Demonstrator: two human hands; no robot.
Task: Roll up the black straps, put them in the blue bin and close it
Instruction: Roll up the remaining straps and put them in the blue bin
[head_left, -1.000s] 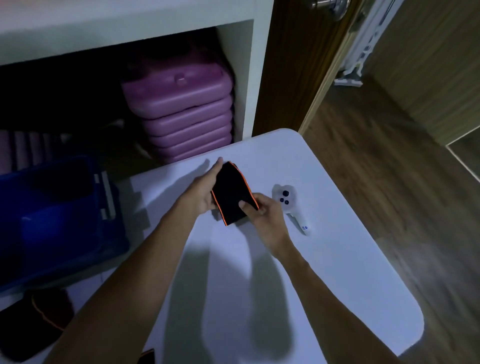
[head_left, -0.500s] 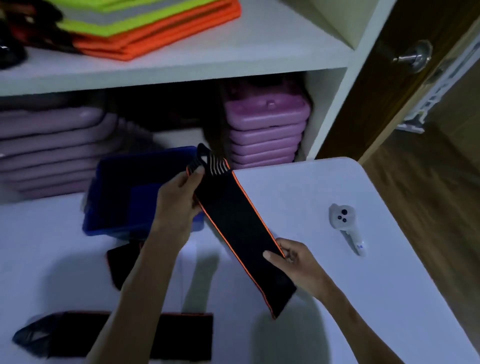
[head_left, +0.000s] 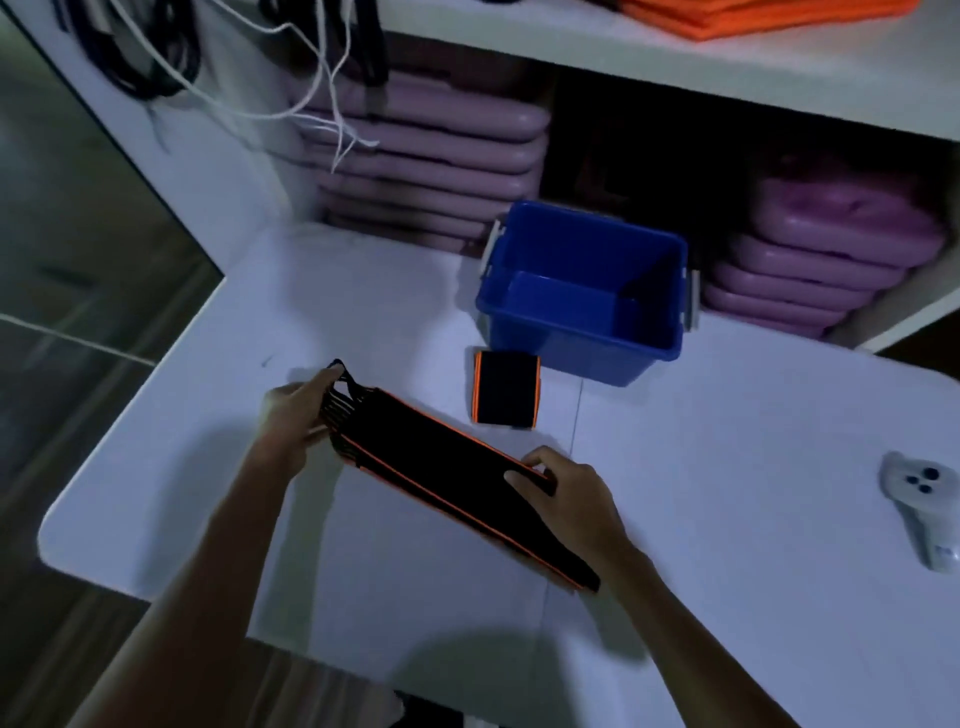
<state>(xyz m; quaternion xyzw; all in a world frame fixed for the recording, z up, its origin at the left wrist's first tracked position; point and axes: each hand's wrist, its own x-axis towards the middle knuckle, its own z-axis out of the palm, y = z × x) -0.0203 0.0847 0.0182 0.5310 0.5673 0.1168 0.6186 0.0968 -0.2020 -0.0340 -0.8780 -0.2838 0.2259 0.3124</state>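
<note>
Black with orange edging, the strap stretches flat across the white table. My left hand pinches its looped far-left end; my right hand grips its near-right part. A rolled strap sits just near of the open blue bin. A white controller lies far right.

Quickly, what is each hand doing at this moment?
Left hand: closed on the looped end of the black strap.
Right hand: closed on the same strap, near its other end.
</note>
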